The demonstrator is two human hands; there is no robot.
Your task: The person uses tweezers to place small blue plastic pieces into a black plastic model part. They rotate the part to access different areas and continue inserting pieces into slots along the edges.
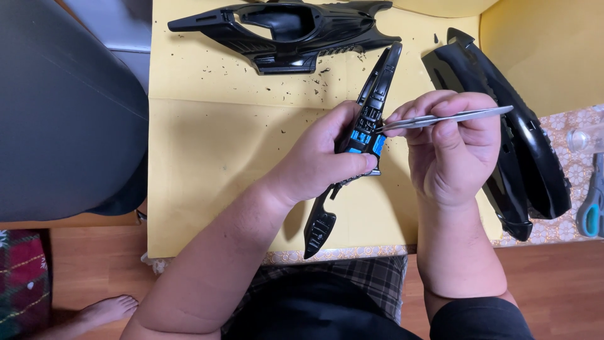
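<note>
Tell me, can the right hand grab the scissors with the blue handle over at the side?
Probably not right now. The right hand is pinching metal tweezers, and two long black plastic parts lie between it and the scissors.

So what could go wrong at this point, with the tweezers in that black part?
The tweezers, pinched in the right hand, have their tips in the blue section of the long black part; a slip could scratch it or jab the left hand. That part is held above the yellow sheet, so anything pulled free could vanish among the dark specks.
</note>
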